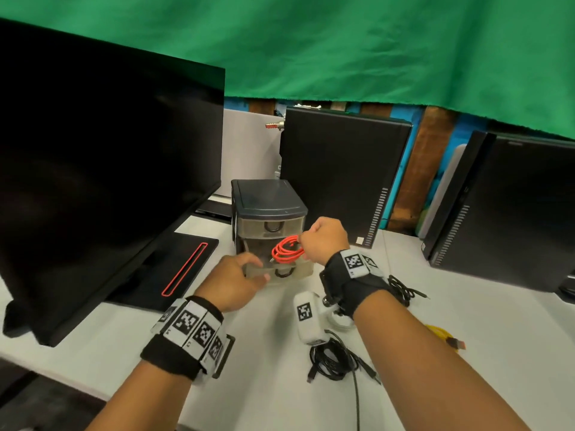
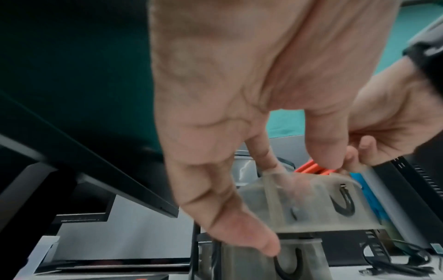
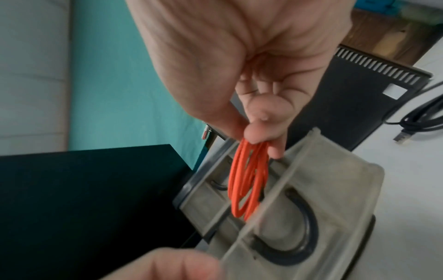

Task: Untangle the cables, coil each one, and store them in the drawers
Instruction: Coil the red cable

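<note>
A coiled black cable (image 1: 334, 362) is lying near the bench's (image 1: 267, 384) front edge. The left hand (image 1: 231, 283) is gripping the pulled-out drawer's (image 1: 291, 270) front corner between thumb and fingers. Above that open drawer, the right hand (image 1: 325, 239) is pinching the coiled orange cable (image 1: 286, 250). The drawer unit (image 1: 266, 203) is standing farther back.

An office or computer lab workstation. A large black monitor (image 1: 102, 169) fills the left of the frame, and two black desktop computer towers (image 1: 342, 172) stand on the white tabletop (image 1: 466, 321) beneath a green backdrop cloth (image 1: 342, 48).
</note>
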Demonstrator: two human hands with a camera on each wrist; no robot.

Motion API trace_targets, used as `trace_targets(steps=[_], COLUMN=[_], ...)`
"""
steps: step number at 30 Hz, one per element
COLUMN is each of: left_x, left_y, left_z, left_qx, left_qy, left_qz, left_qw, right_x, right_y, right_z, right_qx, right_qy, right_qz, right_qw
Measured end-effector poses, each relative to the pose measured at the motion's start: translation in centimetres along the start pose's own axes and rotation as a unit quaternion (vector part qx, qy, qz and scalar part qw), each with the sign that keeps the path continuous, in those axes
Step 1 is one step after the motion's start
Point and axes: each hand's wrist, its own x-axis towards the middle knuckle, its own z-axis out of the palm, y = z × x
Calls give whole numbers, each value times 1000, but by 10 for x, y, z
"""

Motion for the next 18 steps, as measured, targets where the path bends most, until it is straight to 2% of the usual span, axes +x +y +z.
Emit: trace_targets(steps=[4, 7, 9, 12, 15, 18], left_x=[-2, -4, -7, -10, -11, -11], left_y=[-12, -17, -18, -16, -15, -13], left_z=[-3, -8, -9, -13, -15, -15], left_qx=[-18, -33, -34, -41, -65, -67], left_qy=[13, 12, 9, -1, -7, -9], left_qz=[14, 11, 14, 18, 11, 11], left_qw=[1000, 999, 999, 999, 998, 998], right_x=[7, 0, -9, -18, -19, -20], right_y=[-4, -8, -12, -18, -25, -28], right_z=[19, 20, 16, 14, 24, 40], right_qx=[-60, -217, -276, -306, -301, -333], right_qy=[-64, -97, -105, -139, -193, -217], right_qz=[17, -50, -97, -136, -132, -132], right_qw=[996, 970, 950, 932, 925, 908])
